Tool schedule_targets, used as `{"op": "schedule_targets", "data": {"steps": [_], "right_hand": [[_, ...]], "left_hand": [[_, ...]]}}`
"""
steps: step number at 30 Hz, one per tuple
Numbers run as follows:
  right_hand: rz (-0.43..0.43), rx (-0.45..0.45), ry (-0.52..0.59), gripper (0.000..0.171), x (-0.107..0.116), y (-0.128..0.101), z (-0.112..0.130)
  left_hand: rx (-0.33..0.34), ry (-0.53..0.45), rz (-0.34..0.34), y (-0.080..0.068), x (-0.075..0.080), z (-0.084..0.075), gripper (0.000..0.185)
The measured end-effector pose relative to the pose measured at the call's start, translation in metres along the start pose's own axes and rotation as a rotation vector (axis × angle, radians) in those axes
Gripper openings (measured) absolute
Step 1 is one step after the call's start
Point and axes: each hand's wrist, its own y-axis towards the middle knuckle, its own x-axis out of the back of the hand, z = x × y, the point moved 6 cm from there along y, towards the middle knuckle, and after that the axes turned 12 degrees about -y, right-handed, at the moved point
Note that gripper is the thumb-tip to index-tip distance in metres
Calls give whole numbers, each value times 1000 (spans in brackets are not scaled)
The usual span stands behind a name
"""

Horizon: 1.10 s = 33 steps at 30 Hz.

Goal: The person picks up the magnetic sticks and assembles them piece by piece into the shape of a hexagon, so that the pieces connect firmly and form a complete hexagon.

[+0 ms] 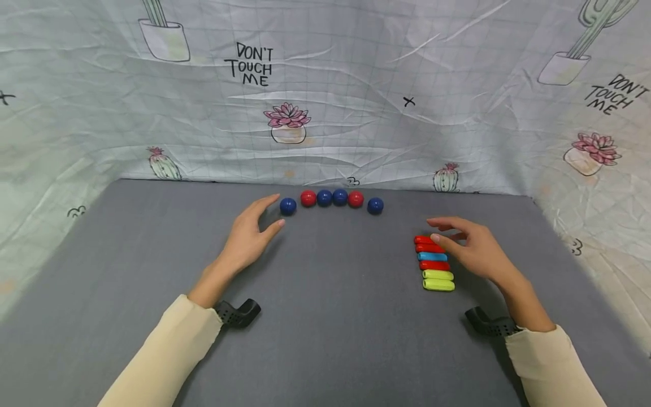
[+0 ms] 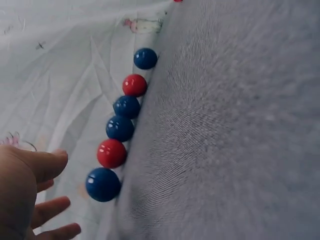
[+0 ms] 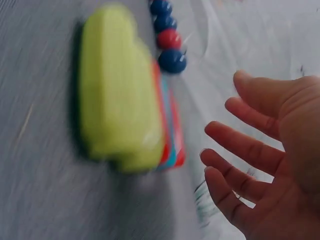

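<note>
A row of several glossy blue and red balls lies along the back of the table. At its left end is a blue ball [image 1: 287, 206], with a red ball [image 1: 308, 198] beside it. My left hand [image 1: 246, 234] is just left of that end ball, thumb and fingers spread around its side and holding nothing. To the right lies a column of short rods: red rods [image 1: 432, 265], a light blue rod [image 1: 432, 256] and two yellow-green rods [image 1: 438, 285] nearest me. Over the far red end hovers my right hand [image 1: 475, 249], fingers loosely bent, nothing in its grasp.
A grey table [image 1: 325, 339] spreads under both arms. Behind it and at the sides hangs a wrinkled white cloth [image 1: 346, 135] printed with potted plants and lettering. Each wrist wears a black band with a protruding mount [image 1: 239, 314].
</note>
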Motion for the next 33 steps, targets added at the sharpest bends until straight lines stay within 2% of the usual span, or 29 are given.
{"op": "schedule_targets", "data": {"steps": [6,11,17,25,33], "right_hand": [[13,-57,-32,34,-10,1,-26],[0,-66,-37,33,-12,1,-36],[-17,-97,-13,32,-16,-1,-44],[-43,-139,9,31,-20,-2,-50],[-46,-144,16,29,-20,-2,-54]], "left_hand": [[-6,39,-46,14,-12,7,52],[-47,82,-97,20,-20,12,52],[-127,148,-109,20,-23,14,49],[-212,175,-130,19,-26,16,34],[-210,179,-150,17,-27,16,32]]}}
